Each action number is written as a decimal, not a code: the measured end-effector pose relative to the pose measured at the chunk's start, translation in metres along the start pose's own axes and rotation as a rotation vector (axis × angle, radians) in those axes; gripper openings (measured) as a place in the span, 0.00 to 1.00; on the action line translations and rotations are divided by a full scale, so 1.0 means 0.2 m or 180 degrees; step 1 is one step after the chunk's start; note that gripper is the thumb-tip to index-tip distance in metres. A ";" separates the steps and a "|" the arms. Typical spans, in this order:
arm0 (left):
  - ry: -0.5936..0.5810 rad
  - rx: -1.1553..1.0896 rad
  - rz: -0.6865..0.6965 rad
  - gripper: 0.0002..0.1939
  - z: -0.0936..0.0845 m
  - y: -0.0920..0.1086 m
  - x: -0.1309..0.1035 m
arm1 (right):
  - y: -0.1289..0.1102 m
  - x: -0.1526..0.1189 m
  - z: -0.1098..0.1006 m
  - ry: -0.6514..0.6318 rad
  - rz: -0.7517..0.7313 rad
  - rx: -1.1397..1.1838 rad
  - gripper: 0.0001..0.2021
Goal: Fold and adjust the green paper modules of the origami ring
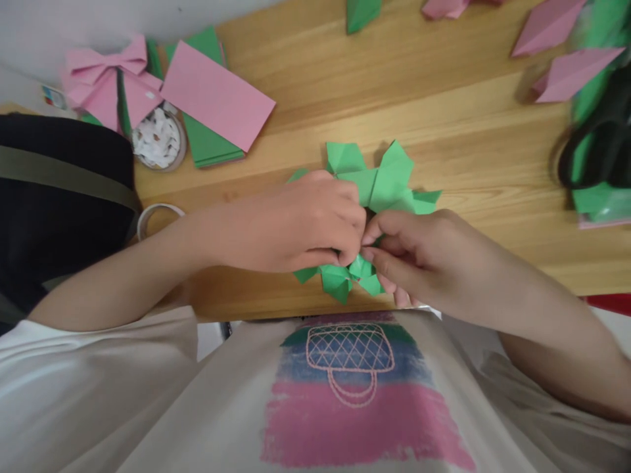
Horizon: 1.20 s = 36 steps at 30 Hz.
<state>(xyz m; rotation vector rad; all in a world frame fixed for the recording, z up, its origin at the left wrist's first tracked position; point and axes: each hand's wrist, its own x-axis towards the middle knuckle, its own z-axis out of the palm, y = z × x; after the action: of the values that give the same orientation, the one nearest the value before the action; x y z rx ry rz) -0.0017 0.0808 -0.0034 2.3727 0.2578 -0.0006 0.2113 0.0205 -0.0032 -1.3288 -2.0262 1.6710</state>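
Note:
A folded green paper wreath (392, 180) with pointed tips lies near the table's front edge, under both of my hands. My left hand (320, 223) reaches in from the left with its fingers curled down over the wreath's left and middle part, closed on its paper. From the right comes my right hand (399, 253), its thumb and forefinger pinched together at the wreath's inner edge, touching my left fingertips. What exactly lies between the fingertips is too small to make out. The wreath's left side is mostly hidden by my left hand.
Pink sheet (219, 95) on green sheets (211, 148), pink bow (111, 72), container of white scraps (158, 139) and tape roll (160, 213) at left. Pink folded pieces (574, 73) and black scissors (594, 141) at right. Green piece (362, 13) at the back. Black bag (64, 197) far left.

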 end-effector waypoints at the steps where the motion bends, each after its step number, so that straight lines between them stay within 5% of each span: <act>1: -0.0020 0.0038 0.0006 0.19 0.00 0.00 0.00 | 0.00 0.00 0.00 0.0055 -0.0031 -0.0093 0.07; 8: -0.0115 0.0024 -0.0059 0.18 -0.02 0.01 0.01 | -0.03 0.00 0.01 0.0169 0.0018 -0.0369 0.06; 16: 0.0315 0.0243 -0.0297 0.16 0.02 0.05 0.00 | -0.02 0.00 -0.02 0.0327 -0.0065 -0.0404 0.08; 24: 0.1387 0.1371 -0.0944 0.24 0.26 0.19 -0.11 | -0.02 0.02 -0.03 0.0279 -0.0310 -0.1151 0.07; 28: 0.1735 0.1497 -0.0982 0.19 0.38 0.18 -0.10 | -0.01 0.03 -0.06 0.0018 -0.0598 -0.1694 0.08; 36: 0.1905 0.1168 -0.1004 0.14 0.39 0.18 -0.10 | -0.03 0.04 -0.15 -0.0532 -0.0865 -0.1843 0.09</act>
<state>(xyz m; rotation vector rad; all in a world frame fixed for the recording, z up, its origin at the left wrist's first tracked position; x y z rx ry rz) -0.0087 -0.0007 -0.0338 2.6109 0.9867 0.5607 0.2236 0.0479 0.0093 -1.0000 -2.7802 1.1526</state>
